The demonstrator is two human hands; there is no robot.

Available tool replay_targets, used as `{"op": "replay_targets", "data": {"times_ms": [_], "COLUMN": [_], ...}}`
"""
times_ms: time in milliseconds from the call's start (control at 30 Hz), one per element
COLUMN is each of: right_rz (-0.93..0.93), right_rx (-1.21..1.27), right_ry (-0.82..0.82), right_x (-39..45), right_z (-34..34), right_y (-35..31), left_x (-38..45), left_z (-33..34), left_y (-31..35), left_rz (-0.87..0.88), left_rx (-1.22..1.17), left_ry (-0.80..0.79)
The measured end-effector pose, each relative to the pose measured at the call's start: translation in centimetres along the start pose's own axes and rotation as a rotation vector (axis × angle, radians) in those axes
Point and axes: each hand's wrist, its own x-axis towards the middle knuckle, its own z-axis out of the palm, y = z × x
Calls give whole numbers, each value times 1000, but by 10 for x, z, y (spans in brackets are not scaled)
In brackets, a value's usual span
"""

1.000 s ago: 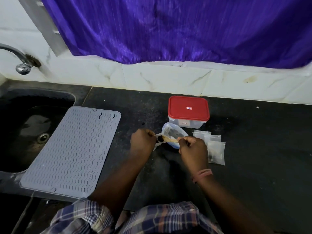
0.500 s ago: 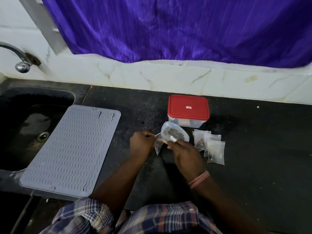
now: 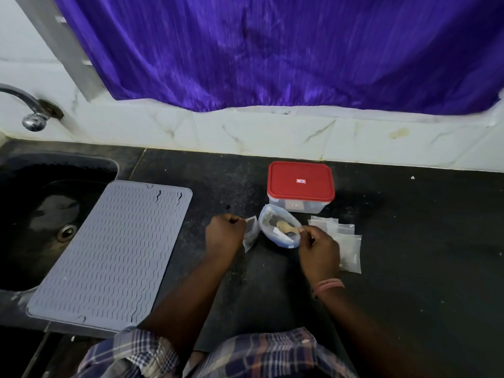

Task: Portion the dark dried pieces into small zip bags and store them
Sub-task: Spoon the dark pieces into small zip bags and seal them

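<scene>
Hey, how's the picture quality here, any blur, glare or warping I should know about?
Head view: the purple curtain is smeared by motion blur; wide-angle warping bows the counter's back edge; soft glare sits on the faucet and sink; the left hand, right hand and the red lid read fairly sharp.

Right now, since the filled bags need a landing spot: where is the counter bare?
Bare counter lies right of the small zip bags, and between the grey mat and the left hand. It is crowded from the red-lidded box down to the large bag and right hand.
</scene>
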Motion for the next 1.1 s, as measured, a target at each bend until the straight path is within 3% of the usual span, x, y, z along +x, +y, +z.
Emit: {"op": "replay_targets", "data": {"times_ms": [167,300,400,533,700,833,1000,1100], "right_rz": [-91,-244,-367,-244,-111,2,215,147], "right_rx": [-93,-489,-267,224,497,590,792,758], "right_ry": [-262,-95,-109,-478,-334,-294,-156,-191], "right_x": [1,8,18,31,39,50,64,68], "right_z": [12,6,1,-1,-14,-24,-37,-42], "right_y": [2,-8,-28,-52,-68,-76,-87,-86], "left_x": [-1,9,12,9,2,2,-2,1], "left_z": [-5,-13,-22,-32,-30,-15,-4,-3], "left_y": [16,26,38,56,67,51,44,46], "left_rz": [42,127,222,321,257,238,62,128], "left_rx": [18,155,182,109,-262,-419,-667,-682], "left_ry": [-25,-103,-188,-345,-417,-517,-417,-377]}}
